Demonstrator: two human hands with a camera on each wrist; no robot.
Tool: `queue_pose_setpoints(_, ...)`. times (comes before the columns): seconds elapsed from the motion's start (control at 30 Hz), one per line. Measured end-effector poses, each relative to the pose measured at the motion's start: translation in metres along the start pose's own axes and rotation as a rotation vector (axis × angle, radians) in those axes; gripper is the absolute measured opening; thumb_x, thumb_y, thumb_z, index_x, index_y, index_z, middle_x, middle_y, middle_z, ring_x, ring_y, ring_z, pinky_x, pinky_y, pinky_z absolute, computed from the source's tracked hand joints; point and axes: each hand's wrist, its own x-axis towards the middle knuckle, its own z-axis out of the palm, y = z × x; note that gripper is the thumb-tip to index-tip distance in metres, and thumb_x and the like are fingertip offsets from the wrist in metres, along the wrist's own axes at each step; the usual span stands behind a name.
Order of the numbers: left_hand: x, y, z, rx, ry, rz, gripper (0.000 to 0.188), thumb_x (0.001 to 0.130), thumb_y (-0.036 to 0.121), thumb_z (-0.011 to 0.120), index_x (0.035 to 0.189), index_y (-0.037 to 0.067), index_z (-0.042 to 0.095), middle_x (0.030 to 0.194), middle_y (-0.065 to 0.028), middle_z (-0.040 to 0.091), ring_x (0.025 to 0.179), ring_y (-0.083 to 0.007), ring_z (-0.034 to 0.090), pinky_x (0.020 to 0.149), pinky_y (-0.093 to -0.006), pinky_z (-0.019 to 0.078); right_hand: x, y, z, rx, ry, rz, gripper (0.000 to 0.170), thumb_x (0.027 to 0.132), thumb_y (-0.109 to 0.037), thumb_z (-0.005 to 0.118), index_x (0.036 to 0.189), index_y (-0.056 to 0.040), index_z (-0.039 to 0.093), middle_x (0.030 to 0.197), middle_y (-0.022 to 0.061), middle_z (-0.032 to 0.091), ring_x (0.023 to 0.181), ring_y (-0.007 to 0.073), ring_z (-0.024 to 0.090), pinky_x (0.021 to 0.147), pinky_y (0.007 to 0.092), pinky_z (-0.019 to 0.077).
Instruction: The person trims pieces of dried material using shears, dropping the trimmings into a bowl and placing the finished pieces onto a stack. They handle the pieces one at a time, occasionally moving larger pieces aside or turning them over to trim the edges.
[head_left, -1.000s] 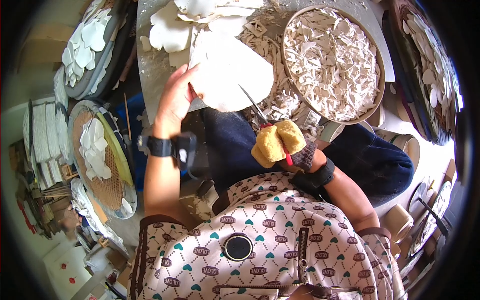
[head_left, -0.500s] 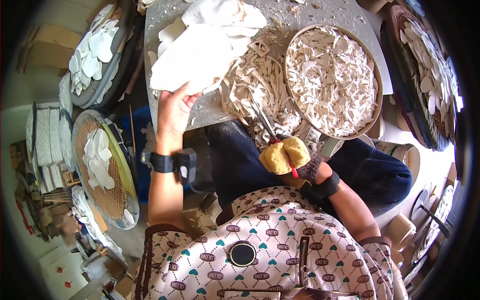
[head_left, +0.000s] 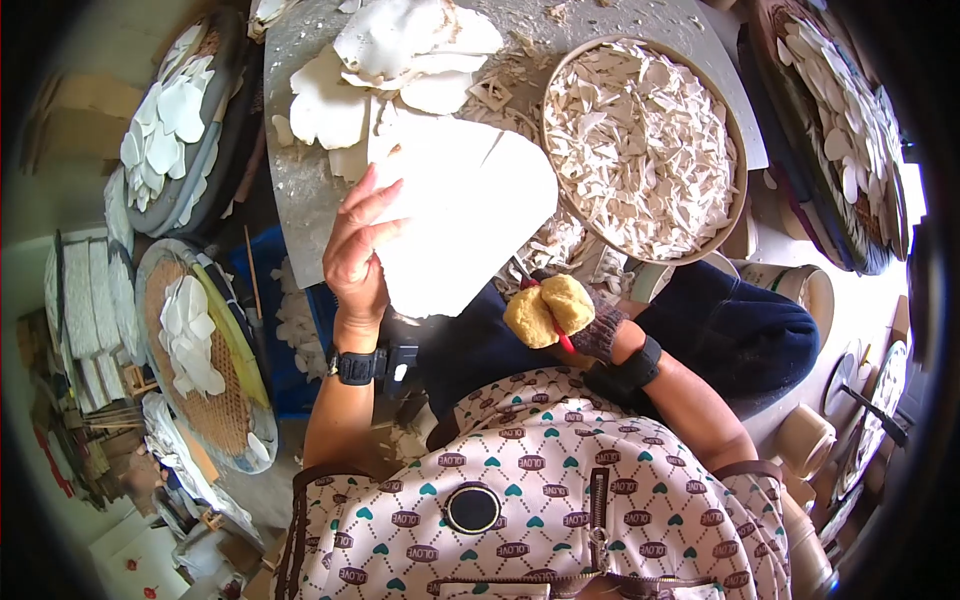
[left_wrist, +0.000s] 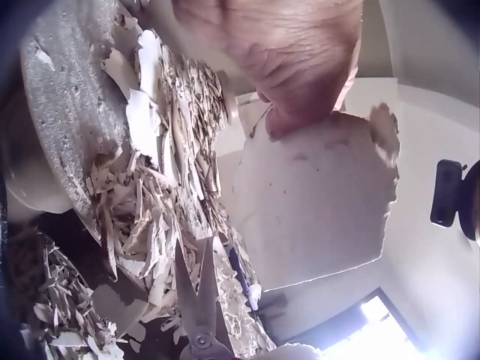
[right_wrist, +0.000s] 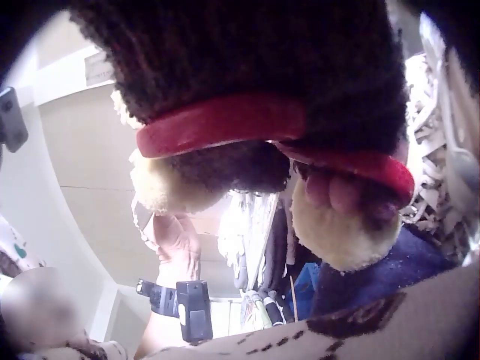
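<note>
A large, thin white sheet [head_left: 470,210] with a curved outline is pinched at its left edge by my left hand [head_left: 365,245]. In the left wrist view the same sheet [left_wrist: 315,202] hangs below the thumb side, with one ragged brownish edge. My right hand [head_left: 603,325], in a dark knitted fingerless glove, grips scissors [left_wrist: 199,307] whose blades stand apart. Their red handles [right_wrist: 225,124] are padded with yellow sponge [head_left: 550,312]. In the head view the sheet hides most of the blades.
A round tray [head_left: 742,180] full of white scraps sits on the grey table [head_left: 300,200], right of more scraps. Stacked white sheets [head_left: 420,50] lie at the back. Round racks [head_left: 235,400] with white pieces stand at the left; a blue container [head_left: 270,262] is beside the left forearm.
My left hand first moved the sheet left, away from the scissors, then brought it back right and closer to my body, over the blades. The right hand stayed nearly in place with the scissors.
</note>
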Motion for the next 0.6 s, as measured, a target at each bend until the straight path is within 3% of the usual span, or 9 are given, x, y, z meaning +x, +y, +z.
queue_pose_setpoints(0.13,-0.001,0.003,0.001,-0.014,0.047,0.001,0.010,0.075,0.015,0.067,0.081,0.007,0.063,0.107,-0.0081,0.062,0.115,-0.0273,0.048,0.096,-0.0388,0.0385,-0.003,-0.009,-0.004,0.075,-0.056,0.112,0.022,0.075,-0.017,0.063,0.093,-0.0047,0.058,0.090,0.0133,0.061,0.086,0.0297,0.058,0.075,0.0334,0.0478)
queue_pose_setpoints(0.23,-0.008,0.001,0.004,-0.139,0.112,-0.125,0.012,0.075,0.010,0.066,0.085,0.004,0.063,0.105,-0.0091,0.063,0.114,-0.0278,0.049,0.097,-0.0388,0.0379,-0.005,0.003,-0.001,0.105,-0.048,0.089,0.022,0.076,-0.018,0.063,0.093,-0.0051,0.058,0.091,0.0135,0.061,0.087,0.0302,0.058,0.075,0.0336,0.0477)
queue_pose_setpoints(0.33,-0.023,0.004,0.017,-0.379,0.280,-0.736,0.012,0.082,0.007,0.061,0.090,-0.003,0.060,0.099,-0.0118,0.063,0.093,-0.0201,0.060,0.082,-0.0309,0.0484,-0.005,0.008,0.000,0.061,-0.055,0.087,0.022,0.076,-0.018,0.063,0.093,-0.0051,0.058,0.090,0.0137,0.060,0.086,0.0311,0.058,0.074,0.0342,0.0476)
queue_pose_setpoints(0.37,-0.021,0.003,0.022,-0.598,0.367,-0.757,0.015,0.084,0.007,0.059,0.096,-0.002,0.058,0.096,-0.0111,0.063,0.083,-0.0157,0.062,0.075,-0.0285,0.0515,-0.004,0.005,-0.001,0.042,-0.051,0.059,0.022,0.075,-0.017,0.063,0.093,-0.0047,0.058,0.089,0.0142,0.060,0.085,0.0319,0.058,0.074,0.0347,0.0475)
queue_pose_setpoints(0.47,-0.025,-0.003,0.024,-1.030,0.451,-1.059,0.021,0.083,0.007,0.058,0.103,0.000,0.057,0.099,-0.0089,0.062,0.088,-0.0171,0.061,0.078,-0.0306,0.0496,0.003,0.004,0.001,0.043,-0.056,-0.035,0.021,0.078,-0.015,0.061,0.094,-0.0020,0.058,0.091,0.0146,0.061,0.083,0.0296,0.060,0.074,0.0342,0.0486)
queue_pose_setpoints(0.53,-0.027,-0.002,0.027,-1.102,0.432,-1.096,0.024,0.081,0.006,0.059,0.105,0.001,0.056,0.101,-0.0086,0.061,0.090,-0.0170,0.061,0.078,-0.0303,0.0496,0.006,0.001,0.004,0.433,-0.041,0.078,0.020,0.082,-0.016,0.059,0.095,0.0003,0.057,0.092,0.0142,0.062,0.084,0.0258,0.061,0.075,0.0329,0.0497)
queue_pose_setpoints(0.6,-0.028,0.005,0.034,-1.090,0.406,-1.094,0.025,0.080,0.005,0.060,0.105,0.002,0.056,0.102,-0.0085,0.061,0.091,-0.0169,0.060,0.078,-0.0306,0.0495,0.013,-0.021,0.007,1.189,0.008,0.376,0.022,0.085,-0.016,0.056,0.096,0.0026,0.057,0.095,0.0135,0.062,0.086,0.0212,0.062,0.076,0.0312,0.0507)
